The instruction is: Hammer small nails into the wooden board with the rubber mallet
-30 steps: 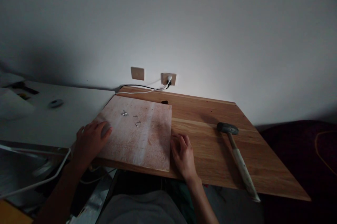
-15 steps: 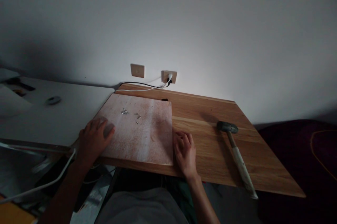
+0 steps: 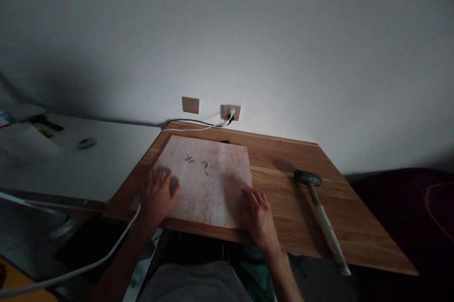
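A square, pale board (image 3: 213, 198) with reddish-brown mottling lies flat on the wooden tabletop (image 3: 283, 207). On its surface are a small pile of shiny metal pieces (image 3: 189, 158), like nails or screws, and a few loose ones (image 3: 206, 168) to the right of it. My left hand (image 3: 158, 198) rests at the board's left front part, fingers spread over its surface. At the right edge, my right hand (image 3: 258, 214) touches the board with fingers slightly bent and its thumb side hidden in shadow. A mallet (image 3: 308, 178) with a dark head and pale-wrapped handle lies farther right.
A white table (image 3: 117, 151) adjoins on the left, with a round grey object (image 3: 86, 143) and papers (image 3: 28, 139). Cables (image 3: 198, 128) run along the back to a wall socket (image 3: 230, 112). A white cord (image 3: 102, 259) passes beside my left arm. Dark purple fabric (image 3: 397, 198) sits at right.
The board has slid right across the tabletop, carrying the metal pieces with it. Both hands have moved right too, and my right fingers now lie over the board's edge.
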A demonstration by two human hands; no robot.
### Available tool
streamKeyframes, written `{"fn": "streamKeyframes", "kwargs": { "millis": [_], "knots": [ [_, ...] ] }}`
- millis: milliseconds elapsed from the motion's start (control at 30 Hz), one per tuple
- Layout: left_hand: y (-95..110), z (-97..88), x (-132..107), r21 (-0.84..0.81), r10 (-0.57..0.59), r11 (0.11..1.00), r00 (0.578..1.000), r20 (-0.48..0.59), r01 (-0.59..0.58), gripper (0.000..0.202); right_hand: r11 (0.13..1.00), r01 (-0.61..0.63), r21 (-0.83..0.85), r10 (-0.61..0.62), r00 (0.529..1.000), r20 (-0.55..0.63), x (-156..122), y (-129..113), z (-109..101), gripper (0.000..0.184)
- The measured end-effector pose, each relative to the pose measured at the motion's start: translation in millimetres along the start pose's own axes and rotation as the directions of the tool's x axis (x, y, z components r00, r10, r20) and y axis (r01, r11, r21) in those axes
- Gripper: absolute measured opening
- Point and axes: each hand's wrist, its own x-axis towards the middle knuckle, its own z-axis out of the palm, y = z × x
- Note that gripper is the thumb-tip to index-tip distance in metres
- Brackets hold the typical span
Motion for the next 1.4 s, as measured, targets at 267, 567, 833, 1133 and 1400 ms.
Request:
{"fn": "streamKeyframes", "kwargs": {
  "millis": [267, 567, 833, 1133, 1400],
  "knots": [
    [23, -5.2, -17, -0.248, 0.236, 0.943, 0.971, 0.031, -0.222, 0.039, 0.980, -0.153, -0.126, 0.145, 0.987, -0.072, -19, 47, -30, 0.029],
    [25, -3.2, -26, -0.367, 0.335, 0.867, 0.940, -0.072, -0.337, 0.034, 0.964, -0.183, -0.193, 0.153, 0.975, -0.161, -30, 58, -51, 0.029],
    [45, 2.3, 4, -0.458, 0.401, 0.786, 0.906, -0.135, -0.416, 0.031, 0.968, -0.108, -0.227, 0.071, 0.984, -0.165, -6, 42, -46, 0.030],
    [99, -3.7, 93, -0.472, 0.570, 0.739, 0.820, 0.056, -0.481, 0.025, 0.998, 0.030, -0.054, -0.030, 1.000, -0.005, 29, 14, -16, 0.022],
    [122, 16.7, 112, -0.633, 0.662, 0.606, 0.747, 0.066, -0.482, 0.024, 1.000, 0.015, -0.013, -0.014, 0.999, 0.051, 46, 24, -16, 0.016]
  ]
}}
